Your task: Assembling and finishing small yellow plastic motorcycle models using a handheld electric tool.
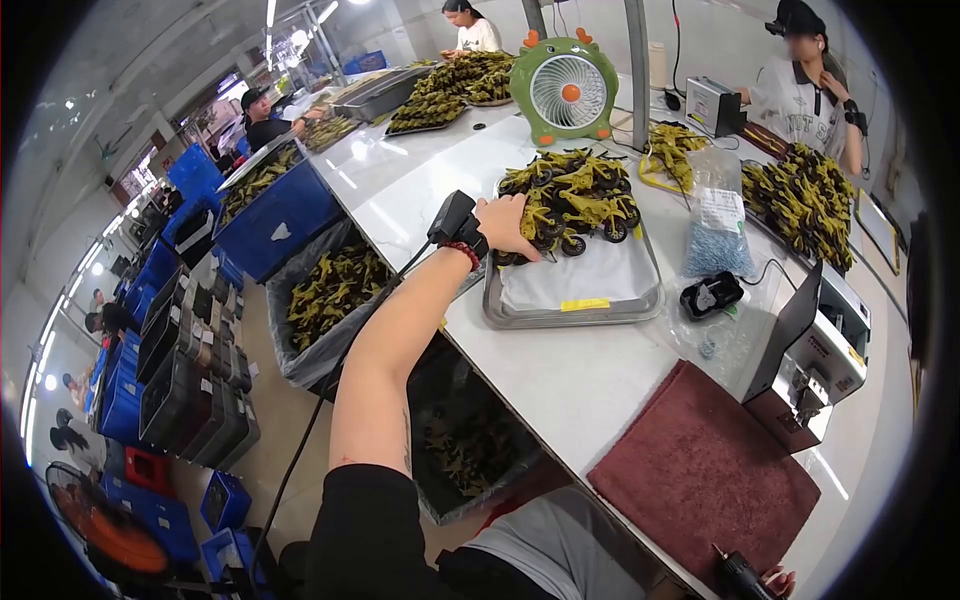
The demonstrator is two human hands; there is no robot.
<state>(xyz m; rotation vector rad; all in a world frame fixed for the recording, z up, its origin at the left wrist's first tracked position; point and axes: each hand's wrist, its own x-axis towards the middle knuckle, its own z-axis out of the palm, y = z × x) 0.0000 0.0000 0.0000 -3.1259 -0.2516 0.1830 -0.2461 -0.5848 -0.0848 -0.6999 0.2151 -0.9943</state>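
Observation:
At the left edge of a pile of olive-yellow toy motorcycles with black wheels (575, 195) is my left hand (507, 225). Its thumb and fingers are spread against the toys, and the fingertips are partly hidden. The pile lies on a white liner in a metal tray (585, 318). At the lower right, the fingers of my right hand (778, 581) are closed around a black electric screwdriver (742, 574), mostly cut off by the view. A silver and black tabletop machine (815, 365) stands beyond a dark red cloth mat (705, 470) on the table.
A green fan (567, 90) stands behind the tray. Right of the tray are a bag of small blue pieces (718, 235) and a black dish (711, 296). More motorcycles (800, 205) lie near a co-worker. Blue bins (275, 225) line the left; a cord crosses beside my left arm.

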